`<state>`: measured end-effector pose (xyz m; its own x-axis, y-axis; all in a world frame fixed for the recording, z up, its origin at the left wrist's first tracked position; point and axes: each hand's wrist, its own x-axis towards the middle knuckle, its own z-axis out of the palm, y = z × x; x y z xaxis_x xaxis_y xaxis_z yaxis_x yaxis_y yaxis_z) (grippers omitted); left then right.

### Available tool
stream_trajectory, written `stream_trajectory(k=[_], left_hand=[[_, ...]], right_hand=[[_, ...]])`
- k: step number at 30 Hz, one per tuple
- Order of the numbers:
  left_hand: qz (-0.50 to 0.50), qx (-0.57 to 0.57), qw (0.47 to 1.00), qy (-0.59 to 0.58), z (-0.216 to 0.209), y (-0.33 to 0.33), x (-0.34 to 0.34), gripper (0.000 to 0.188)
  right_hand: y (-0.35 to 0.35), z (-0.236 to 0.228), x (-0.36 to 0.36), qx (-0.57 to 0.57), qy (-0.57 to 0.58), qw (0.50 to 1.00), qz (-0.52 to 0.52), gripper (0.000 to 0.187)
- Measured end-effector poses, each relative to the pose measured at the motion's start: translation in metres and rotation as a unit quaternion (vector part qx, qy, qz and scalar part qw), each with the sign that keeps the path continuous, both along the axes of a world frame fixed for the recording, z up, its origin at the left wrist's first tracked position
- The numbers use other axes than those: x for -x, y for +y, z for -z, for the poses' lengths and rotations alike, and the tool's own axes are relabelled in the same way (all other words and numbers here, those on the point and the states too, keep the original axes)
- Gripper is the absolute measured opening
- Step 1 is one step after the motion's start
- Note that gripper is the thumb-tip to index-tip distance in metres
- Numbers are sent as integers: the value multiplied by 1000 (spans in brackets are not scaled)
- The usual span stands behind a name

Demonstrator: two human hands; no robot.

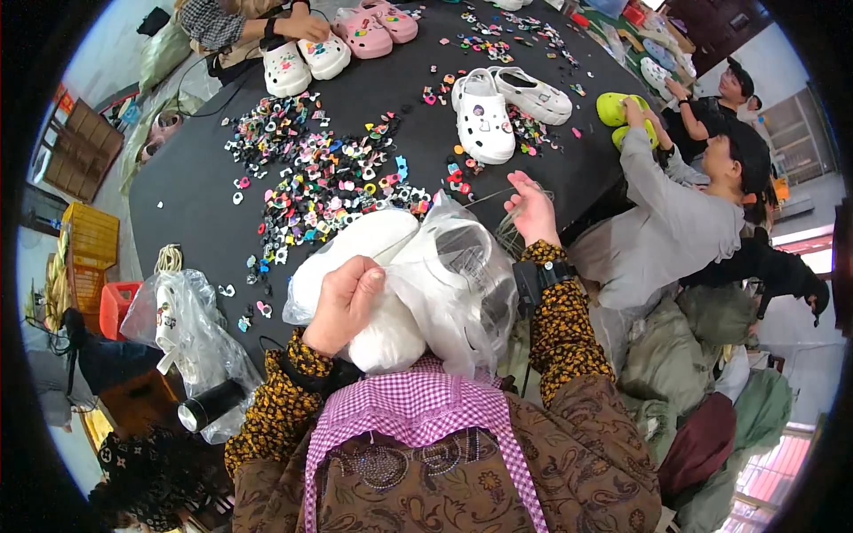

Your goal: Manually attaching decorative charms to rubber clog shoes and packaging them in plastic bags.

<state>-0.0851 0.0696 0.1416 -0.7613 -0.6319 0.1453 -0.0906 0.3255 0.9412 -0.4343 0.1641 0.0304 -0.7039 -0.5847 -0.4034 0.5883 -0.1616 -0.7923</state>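
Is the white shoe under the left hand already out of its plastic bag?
No, the white shoe lies inside the clear bag, gripped by the left hand.

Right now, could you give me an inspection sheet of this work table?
Surface: black table, crowded.
Job's things: white clogs in a clear bag, at the table's near edge.
Clutter: heap of small coloured charms; white clog pair; pink pair; second bagged clog.
Hands: left hand closed on the bag; right hand open, raised, thin strands by its fingers.
Cables: nothing seen clearly.
Surroundings: other people at work; yellow crate.

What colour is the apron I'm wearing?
The apron is pink-and-white gingham check, seen in the head view.
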Motion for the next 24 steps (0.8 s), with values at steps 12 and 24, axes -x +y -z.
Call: stream_trajectory(k=[12,24], left_hand=[[-98,-278,942,162,-71,-15,10,25],[-122,-1,953,276,-66,-62,33,65]], right_hand=[[40,-10,20,83,-29,996,0,19],[93,-14,-8,-61,134,948,-281,24]])
